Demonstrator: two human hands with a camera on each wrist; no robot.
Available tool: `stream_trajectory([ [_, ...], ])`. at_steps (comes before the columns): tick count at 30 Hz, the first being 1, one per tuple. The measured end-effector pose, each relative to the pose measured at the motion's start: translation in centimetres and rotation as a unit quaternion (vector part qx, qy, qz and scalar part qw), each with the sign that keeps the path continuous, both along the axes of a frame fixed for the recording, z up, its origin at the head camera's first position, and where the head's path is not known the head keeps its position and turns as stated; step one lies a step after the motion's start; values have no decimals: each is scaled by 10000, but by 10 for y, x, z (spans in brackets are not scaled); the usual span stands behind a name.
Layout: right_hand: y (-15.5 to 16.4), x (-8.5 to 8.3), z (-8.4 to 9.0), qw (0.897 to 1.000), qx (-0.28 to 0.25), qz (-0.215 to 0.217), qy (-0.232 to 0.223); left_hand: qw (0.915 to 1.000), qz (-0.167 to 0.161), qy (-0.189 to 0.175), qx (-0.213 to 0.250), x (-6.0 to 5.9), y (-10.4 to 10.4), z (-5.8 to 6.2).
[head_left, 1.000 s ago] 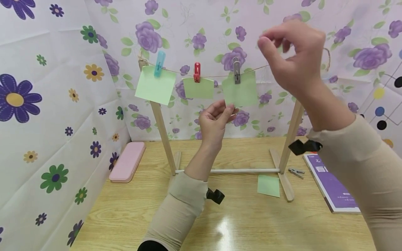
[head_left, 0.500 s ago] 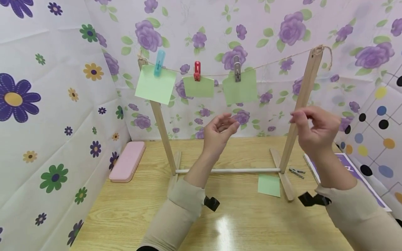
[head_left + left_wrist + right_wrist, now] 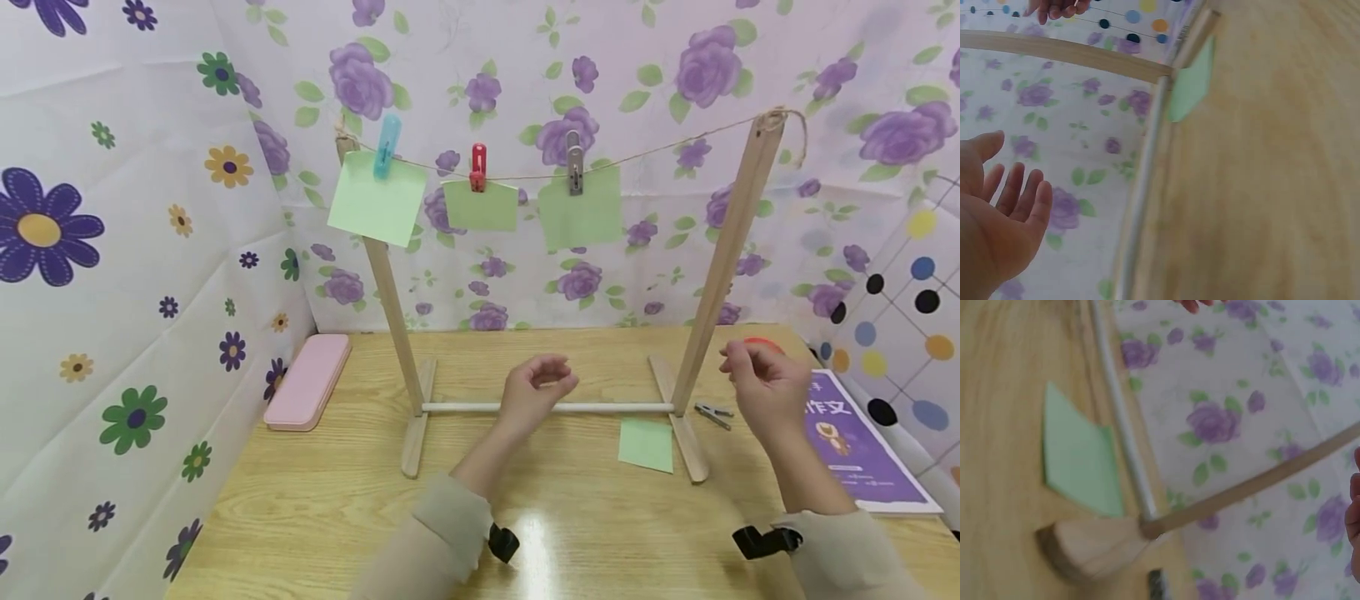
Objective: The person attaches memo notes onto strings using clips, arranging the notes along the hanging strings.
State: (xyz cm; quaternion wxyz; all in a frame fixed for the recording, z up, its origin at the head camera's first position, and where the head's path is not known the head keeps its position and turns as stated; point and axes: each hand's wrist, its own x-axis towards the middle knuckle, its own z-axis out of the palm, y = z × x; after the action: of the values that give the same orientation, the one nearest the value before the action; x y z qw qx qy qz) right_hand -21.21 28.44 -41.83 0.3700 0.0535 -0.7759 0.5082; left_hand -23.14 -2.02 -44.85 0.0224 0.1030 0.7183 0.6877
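My left hand (image 3: 534, 387), fingers loosely bent and holding nothing, hovers in front of the stand's white crossbar (image 3: 615, 407). Beside the right post, my right hand (image 3: 772, 387) is also without anything in its loosely curled fingers. Nearest to it on the table lies a grey clothespin (image 3: 714, 414). A loose green paper square (image 3: 647, 444) rests by the stand's right foot. Above, three green papers hang from a twine line (image 3: 660, 152): the left one (image 3: 375, 204) under a blue clothespin (image 3: 386, 148), the middle (image 3: 482, 212) under a red one (image 3: 478, 167), the right (image 3: 581, 221) under a grey one (image 3: 575, 162).
The wooden stand's right post (image 3: 727, 250) and left post (image 3: 393, 317) rise from the table (image 3: 315, 517). A pink case (image 3: 309, 383) lies at the left, a purple book (image 3: 862, 442) at the right. Flowered cloth (image 3: 487, 92) closes off the back.
Both hands have come down from the line. The left fingers have left the lower edge of the right hanging paper; the right hand has dropped from above the line to beside the right post.
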Motion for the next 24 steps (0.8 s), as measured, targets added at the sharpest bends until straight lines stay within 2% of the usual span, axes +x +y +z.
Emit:
stream_trajectory([
  [5, 27, -8, -39, 9929, 589, -474, -922, 9967, -438, -273, -633, 8, 9, -33],
  [10, 55, -11, -75, 9702, 1270, -475, -2008, 9927, -498, -336, -1044, 11, 23, -57],
  [13, 70, -11, -94, 9584, 1367, -348, -2482, 9916, -445, -405, -1143, 11, 34, -66],
  [15, 78, -12, -106, 9553, 1355, -302, -2609, 9915, -422, -476, -1132, 12, 42, -71],
  [18, 87, -13, -119, 9566, 1235, -238, -2629, 9918, -514, -454, -1082, 11, 52, -77],
  [21, 92, -13, -126, 9569, 1175, -114, -2655, 9904, -629, -161, -1221, 11, 61, -83],
  [24, 92, -13, -127, 9524, 1376, 58, -2720, 9821, -637, 285, -1751, 11, 69, -89],
])
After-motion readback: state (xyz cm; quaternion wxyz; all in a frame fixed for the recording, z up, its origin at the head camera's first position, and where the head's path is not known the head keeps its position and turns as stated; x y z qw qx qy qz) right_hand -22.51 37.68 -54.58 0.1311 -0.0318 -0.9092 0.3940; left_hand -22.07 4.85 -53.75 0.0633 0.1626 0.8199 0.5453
